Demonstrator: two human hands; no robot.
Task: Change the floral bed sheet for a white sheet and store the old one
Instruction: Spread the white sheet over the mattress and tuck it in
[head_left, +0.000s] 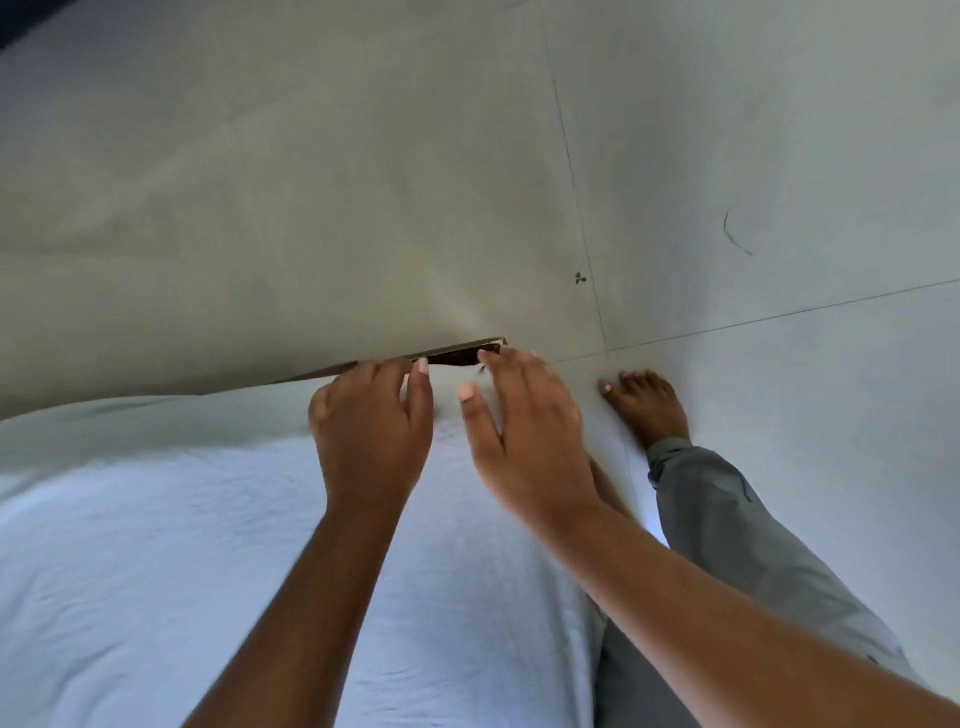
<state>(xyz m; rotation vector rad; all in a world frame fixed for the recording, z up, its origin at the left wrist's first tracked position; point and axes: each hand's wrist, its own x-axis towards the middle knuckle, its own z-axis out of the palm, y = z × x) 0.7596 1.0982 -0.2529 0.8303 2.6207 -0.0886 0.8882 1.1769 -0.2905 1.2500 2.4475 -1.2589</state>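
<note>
The white sheet (156, 545) is covering the mattress. The left hand (371, 421) is curling its fingers (361, 371) over the sheet's edge at the bed frame (457, 356). The right hand (524, 431) is pressing beside it, fingers spread. Uneven tugging risks pulling the corner loose.

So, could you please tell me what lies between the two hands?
In the head view, only a narrow stretch of white sheet lies between the left hand and right hand; a dark bed-frame edge shows just beyond them.

Left hand (371, 415) knuckles-up, curled; right hand (524, 431) close beside it, flat, spread.
</note>
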